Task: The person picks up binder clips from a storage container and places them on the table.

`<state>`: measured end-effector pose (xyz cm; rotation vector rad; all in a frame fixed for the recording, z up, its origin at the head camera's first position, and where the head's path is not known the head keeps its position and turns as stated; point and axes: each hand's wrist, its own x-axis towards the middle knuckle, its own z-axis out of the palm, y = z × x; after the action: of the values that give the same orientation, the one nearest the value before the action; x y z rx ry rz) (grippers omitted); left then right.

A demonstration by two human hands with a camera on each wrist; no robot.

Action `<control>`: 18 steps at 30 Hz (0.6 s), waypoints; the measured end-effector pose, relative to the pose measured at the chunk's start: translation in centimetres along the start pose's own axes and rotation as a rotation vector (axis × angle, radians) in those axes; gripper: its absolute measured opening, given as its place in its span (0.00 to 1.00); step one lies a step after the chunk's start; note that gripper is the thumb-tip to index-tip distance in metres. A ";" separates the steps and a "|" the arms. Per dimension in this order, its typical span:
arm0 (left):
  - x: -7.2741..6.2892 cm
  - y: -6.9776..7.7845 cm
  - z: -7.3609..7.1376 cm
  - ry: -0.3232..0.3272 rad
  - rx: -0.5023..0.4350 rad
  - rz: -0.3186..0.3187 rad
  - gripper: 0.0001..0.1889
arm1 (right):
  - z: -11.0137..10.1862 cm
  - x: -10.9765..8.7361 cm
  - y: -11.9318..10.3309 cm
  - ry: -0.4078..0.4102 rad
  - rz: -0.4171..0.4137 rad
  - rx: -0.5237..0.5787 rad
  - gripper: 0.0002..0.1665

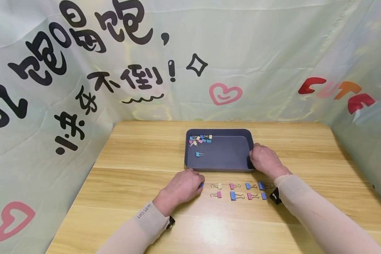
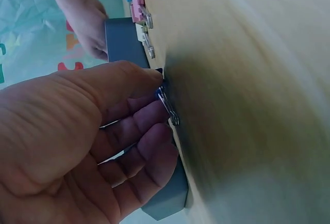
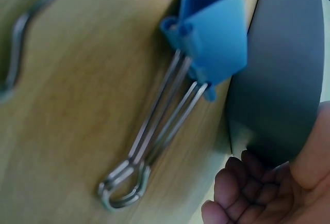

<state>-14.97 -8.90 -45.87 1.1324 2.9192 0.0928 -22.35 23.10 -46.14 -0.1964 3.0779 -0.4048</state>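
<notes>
My left hand (image 1: pixel 181 187) pinches a small dark blue binder clip (image 1: pixel 202 184) between thumb and fingers on the table, at the left end of the upper row. In the left wrist view its metal handles (image 2: pixel 169 108) show under the fingertips. At the tray's right side, my right hand (image 1: pixel 268 160) grips the wall of the dark grey tray (image 1: pixel 216 170). Inside the tray's back left corner is a pile of binder clips (image 1: pixel 195 143), blue, pink and cream. A single blue clip (image 1: pixel 200 154) lies in front of that pile. A large blue clip (image 3: pixel 216 33) lies below my right wrist.
Two rows of clips lie in front of the tray, including a cream clip (image 1: pixel 219 186), a pink clip (image 1: pixel 232 186) and a blue clip (image 1: pixel 233 196). My right sleeve (image 1: pixel 308 197) passes beside the rows' right end. A printed cloth (image 1: pixel 266 46) surrounds the wooden table (image 1: pixel 139 148).
</notes>
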 end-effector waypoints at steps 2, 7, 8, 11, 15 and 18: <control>0.0 0.0 0.1 0.010 0.001 -0.004 0.10 | 0.0 0.0 0.0 0.001 -0.001 0.002 0.17; 0.0 -0.1 0.4 0.029 0.002 0.000 0.09 | 0.0 0.0 0.0 0.004 -0.004 0.005 0.17; 0.0 -0.1 0.4 0.030 0.000 0.002 0.09 | 0.0 0.0 0.0 0.004 -0.004 0.005 0.17; 0.1 -0.1 0.5 0.035 -0.011 0.004 0.10 | 0.0 0.0 0.0 0.002 -0.001 0.003 0.17; 0.1 -0.1 0.5 0.039 -0.027 0.000 0.10 | 0.0 0.0 0.0 -0.003 0.002 0.002 0.17; 0.2 -0.1 0.5 0.040 -0.035 -0.003 0.10 | 0.0 0.0 0.1 -0.005 0.003 0.003 0.17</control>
<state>-15.14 -8.85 -46.39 1.1340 2.9415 0.1681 -22.36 23.18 -46.15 -0.1928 3.0716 -0.4088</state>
